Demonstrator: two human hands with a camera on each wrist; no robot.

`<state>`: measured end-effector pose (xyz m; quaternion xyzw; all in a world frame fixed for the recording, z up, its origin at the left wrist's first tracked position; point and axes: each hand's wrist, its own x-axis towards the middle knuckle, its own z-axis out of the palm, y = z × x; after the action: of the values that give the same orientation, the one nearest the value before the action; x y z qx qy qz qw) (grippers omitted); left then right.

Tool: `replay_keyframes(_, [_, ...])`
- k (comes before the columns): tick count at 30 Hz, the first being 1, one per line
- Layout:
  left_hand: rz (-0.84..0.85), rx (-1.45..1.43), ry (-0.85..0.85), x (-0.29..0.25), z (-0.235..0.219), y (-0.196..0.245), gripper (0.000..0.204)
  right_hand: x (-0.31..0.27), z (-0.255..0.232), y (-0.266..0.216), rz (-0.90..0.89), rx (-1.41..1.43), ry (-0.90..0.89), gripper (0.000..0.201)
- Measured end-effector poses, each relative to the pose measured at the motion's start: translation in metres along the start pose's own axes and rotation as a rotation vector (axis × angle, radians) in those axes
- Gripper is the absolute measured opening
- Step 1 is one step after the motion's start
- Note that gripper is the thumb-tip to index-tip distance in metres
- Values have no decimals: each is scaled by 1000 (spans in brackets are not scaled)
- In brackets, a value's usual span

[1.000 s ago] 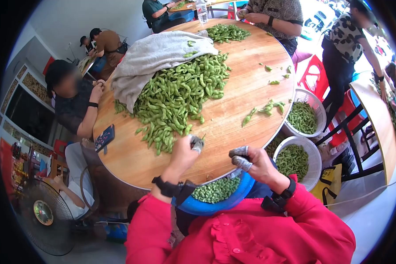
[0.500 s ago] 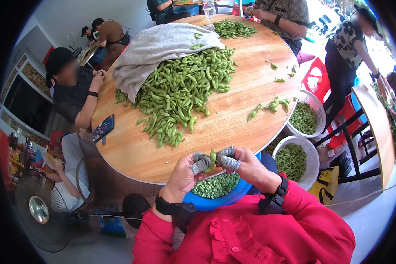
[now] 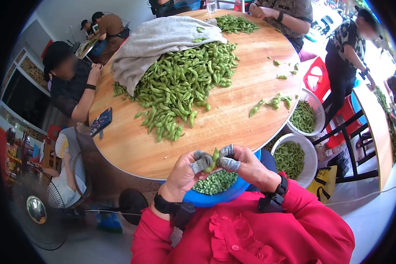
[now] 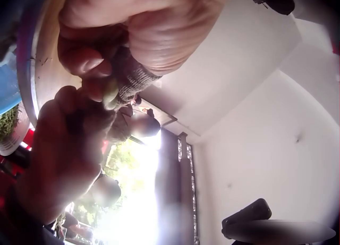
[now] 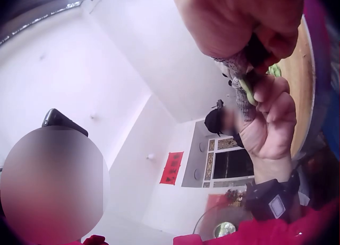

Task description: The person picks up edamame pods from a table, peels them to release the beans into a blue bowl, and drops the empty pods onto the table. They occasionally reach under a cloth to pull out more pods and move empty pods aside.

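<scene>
A green soybean pod [image 3: 214, 160] is held upright between my two hands, over the near edge of the round table. My left hand [image 3: 185, 171] pinches it with thumb and finger in grey knit finger covers. From the other side my right hand [image 3: 248, 167], with the same covers, grips the pod. In the right wrist view the pod [image 5: 247, 90] shows between the fingers. Below the hands, a blue basin [image 3: 224, 198] holds shelled green beans [image 3: 215, 182]. A big heap of pods [image 3: 180, 88] lies on the wooden table [image 3: 233, 119], partly under a grey cloth [image 3: 158, 44].
Loose pods [image 3: 277, 101] lie on the table's right side. A phone [image 3: 102, 122] rests by the left edge. White baskets [image 3: 310, 165] of pods stand on the floor at right. A fan [image 3: 35, 209] is at lower left. People sit and stand around.
One second ago the hands were apart, the left near the heap. They came together over the basin's edge with a pod between them, and have barely shifted in the last half second.
</scene>
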<state>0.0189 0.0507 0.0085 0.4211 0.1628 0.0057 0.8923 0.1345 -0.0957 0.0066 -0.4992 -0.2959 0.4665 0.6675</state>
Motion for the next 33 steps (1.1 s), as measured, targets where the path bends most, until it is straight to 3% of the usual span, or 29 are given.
replay_keyframes(12, [58, 20, -33, 2, 2, -2, 13, -9, 1, -11, 65, 31, -10, 21])
replay_keyframes(30, [79, 27, 7, -3, 12, -5, 8, -7, 0, -4, -6, -60, 6, 18])
replay_keyframes(33, [97, 67, 51, -1, 11, -6, 14, -6, 3, -12, -37, 49, -13, 17])
